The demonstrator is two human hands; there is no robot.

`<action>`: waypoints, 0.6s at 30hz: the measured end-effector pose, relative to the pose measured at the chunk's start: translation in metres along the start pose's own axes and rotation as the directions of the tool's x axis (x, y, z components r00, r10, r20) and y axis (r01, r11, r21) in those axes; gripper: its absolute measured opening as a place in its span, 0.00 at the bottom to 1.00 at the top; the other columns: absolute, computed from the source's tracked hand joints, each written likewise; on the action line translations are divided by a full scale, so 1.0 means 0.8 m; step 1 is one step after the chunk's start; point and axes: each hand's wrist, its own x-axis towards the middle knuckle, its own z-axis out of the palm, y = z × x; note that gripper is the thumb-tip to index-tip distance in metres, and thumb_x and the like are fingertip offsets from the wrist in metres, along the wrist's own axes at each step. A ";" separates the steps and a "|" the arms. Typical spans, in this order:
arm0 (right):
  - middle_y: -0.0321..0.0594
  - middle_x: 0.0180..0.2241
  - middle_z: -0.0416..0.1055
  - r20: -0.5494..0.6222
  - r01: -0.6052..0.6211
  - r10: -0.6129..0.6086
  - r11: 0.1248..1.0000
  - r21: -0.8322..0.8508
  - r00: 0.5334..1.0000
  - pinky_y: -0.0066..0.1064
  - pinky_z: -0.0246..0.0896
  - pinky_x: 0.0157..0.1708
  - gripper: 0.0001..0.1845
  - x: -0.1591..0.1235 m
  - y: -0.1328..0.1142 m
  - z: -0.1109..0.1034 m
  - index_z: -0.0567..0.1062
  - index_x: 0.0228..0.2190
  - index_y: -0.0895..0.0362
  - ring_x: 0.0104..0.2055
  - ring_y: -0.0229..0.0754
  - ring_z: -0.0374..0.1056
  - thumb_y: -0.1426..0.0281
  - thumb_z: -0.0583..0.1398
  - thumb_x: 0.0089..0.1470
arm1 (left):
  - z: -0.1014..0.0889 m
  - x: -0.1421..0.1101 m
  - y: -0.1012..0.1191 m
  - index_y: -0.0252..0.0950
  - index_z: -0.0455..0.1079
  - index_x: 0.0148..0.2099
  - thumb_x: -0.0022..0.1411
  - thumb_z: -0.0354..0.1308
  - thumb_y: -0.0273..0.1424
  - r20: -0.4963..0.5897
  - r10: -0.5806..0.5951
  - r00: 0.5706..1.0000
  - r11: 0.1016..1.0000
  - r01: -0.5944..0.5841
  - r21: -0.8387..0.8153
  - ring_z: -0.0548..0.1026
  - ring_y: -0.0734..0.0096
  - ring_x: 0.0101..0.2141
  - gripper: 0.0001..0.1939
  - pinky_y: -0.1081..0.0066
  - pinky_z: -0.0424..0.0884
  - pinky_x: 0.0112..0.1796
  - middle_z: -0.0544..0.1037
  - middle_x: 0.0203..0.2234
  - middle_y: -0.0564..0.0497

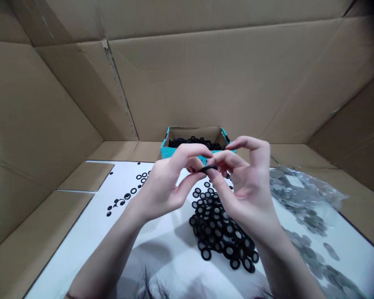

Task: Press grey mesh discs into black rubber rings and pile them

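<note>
1. wisps of dark hair (148, 287) hang at the near edge, over the white desk (81, 245).
2. the left hand (165, 182) and right hand (251, 178) together pinch one black ring (209, 167), raised above the middle of the desk; seen edge-on, whether its centre is filled cannot be told.
3. apparently done: the pile of ringed discs (216, 233), near and right of middle, most showing greyish centres.
4. apparently remaining: dark pieces (202, 143) heaped in the far teal-sided box (166, 153), and translucent discs (313, 222) scattered at right, by a clear bag (302, 182).
5. loose rings (127, 196) lie at left; whether finished is unclear.
</note>
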 end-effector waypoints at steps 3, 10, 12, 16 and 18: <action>0.35 0.38 0.65 0.025 0.036 -0.035 0.999 -0.028 0.999 0.41 0.64 0.35 0.17 -0.001 0.002 -0.002 0.58 0.45 0.45 0.36 0.41 0.69 0.75 0.58 0.60 | -0.003 0.001 0.001 0.40 0.62 0.56 0.65 0.57 0.17 0.015 0.019 1.000 1.000 -0.019 -0.003 0.80 0.76 0.35 0.21 0.74 0.80 0.40 0.78 0.37 0.54; 0.36 0.38 0.69 0.083 0.184 -0.171 0.966 -0.181 0.982 0.41 0.67 0.32 0.22 0.004 0.001 -0.007 0.61 0.45 0.45 0.33 0.42 0.69 0.80 0.59 0.56 | -0.002 0.001 0.000 0.42 0.63 0.56 0.66 0.53 0.16 -0.018 0.085 0.996 0.995 -0.084 0.055 0.82 0.74 0.39 0.21 0.74 0.80 0.41 0.79 0.45 0.52; 0.35 0.35 0.70 0.080 0.167 -0.155 0.971 -0.172 0.985 0.42 0.67 0.33 0.22 0.004 0.001 -0.008 0.61 0.45 0.45 0.33 0.43 0.69 0.80 0.59 0.55 | -0.001 0.002 0.000 0.42 0.63 0.56 0.66 0.54 0.16 -0.018 0.095 0.995 0.994 -0.093 0.064 0.81 0.74 0.39 0.21 0.74 0.80 0.41 0.78 0.43 0.52; 0.35 0.35 0.70 0.052 0.097 -0.091 0.987 -0.129 0.994 0.43 0.65 0.34 0.21 0.001 0.002 -0.007 0.61 0.46 0.45 0.35 0.44 0.69 0.78 0.60 0.56 | -0.001 0.003 -0.001 0.41 0.63 0.58 0.66 0.56 0.18 -0.012 0.101 0.995 0.993 -0.100 0.062 0.81 0.75 0.38 0.21 0.75 0.79 0.41 0.78 0.42 0.52; 0.37 0.39 0.69 0.035 0.070 -0.067 0.993 -0.100 0.997 0.43 0.65 0.35 0.19 -0.001 0.002 -0.005 0.61 0.45 0.46 0.36 0.43 0.69 0.76 0.60 0.57 | -0.001 0.003 -0.001 0.41 0.63 0.58 0.67 0.55 0.17 -0.015 0.096 0.995 0.994 -0.095 0.054 0.81 0.75 0.38 0.21 0.75 0.80 0.41 0.78 0.44 0.52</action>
